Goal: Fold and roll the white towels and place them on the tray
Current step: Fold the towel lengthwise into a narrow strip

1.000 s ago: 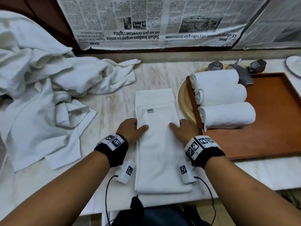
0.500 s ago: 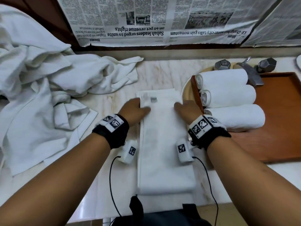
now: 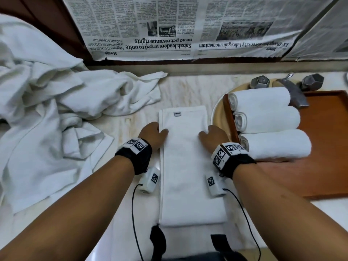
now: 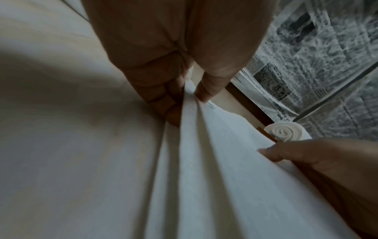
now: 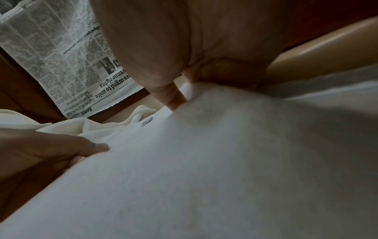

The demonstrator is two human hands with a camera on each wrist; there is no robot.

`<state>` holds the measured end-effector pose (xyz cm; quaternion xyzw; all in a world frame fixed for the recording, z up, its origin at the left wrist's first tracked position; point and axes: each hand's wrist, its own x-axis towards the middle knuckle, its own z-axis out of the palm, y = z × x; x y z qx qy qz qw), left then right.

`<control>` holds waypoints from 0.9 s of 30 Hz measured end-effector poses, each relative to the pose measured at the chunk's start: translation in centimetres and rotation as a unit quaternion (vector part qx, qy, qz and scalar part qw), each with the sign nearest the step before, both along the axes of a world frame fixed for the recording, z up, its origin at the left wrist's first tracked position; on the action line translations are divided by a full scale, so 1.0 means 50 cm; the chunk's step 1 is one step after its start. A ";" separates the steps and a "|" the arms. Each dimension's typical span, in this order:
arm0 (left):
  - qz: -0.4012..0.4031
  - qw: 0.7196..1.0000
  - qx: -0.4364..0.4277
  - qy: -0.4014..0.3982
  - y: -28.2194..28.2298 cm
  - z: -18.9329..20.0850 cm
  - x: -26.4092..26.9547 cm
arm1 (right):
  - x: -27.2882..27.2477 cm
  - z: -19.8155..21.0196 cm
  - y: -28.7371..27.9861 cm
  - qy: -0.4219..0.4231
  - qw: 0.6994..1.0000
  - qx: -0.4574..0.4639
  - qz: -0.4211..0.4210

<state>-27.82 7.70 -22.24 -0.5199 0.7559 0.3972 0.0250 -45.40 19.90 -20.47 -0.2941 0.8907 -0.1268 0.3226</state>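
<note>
both hands, left hand [image 3: 153,133] and right hand [image 3: 214,137], pinch the folded towel's [image 3: 188,176] edges.

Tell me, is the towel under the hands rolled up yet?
Not yet. The towel lies flat, folded into a long strip on the counter; only the three rolled towels on the tray show spiral ends.

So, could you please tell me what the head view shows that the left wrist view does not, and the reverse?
Only the head view shows the tray with three rolled towels, the heap of loose towels, the faucet and both wrists. Only the left wrist view shows the left hand pinching the edge of the folded towel, thumb above and fingers beneath, and a roll's spiral end. Both show the folded towel, the right hand on it and the newspaper.
</note>
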 end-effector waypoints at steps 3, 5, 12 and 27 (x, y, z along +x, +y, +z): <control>0.003 1.000 -0.006 -0.004 0.007 0.007 -0.002 | 0.003 0.000 -0.002 -0.018 1.000 -0.005 -0.020; -0.013 1.000 -0.006 -0.016 0.005 0.010 -0.002 | 0.005 0.005 -0.003 -0.028 0.999 -0.004 -0.026; 0.075 0.990 0.109 0.044 0.028 0.036 0.017 | -0.004 0.018 0.005 -0.046 0.998 -0.009 -0.032; -0.053 0.993 -0.104 -0.011 0.175 0.066 0.073 | 0.079 0.038 0.133 0.189 0.952 -0.035 0.237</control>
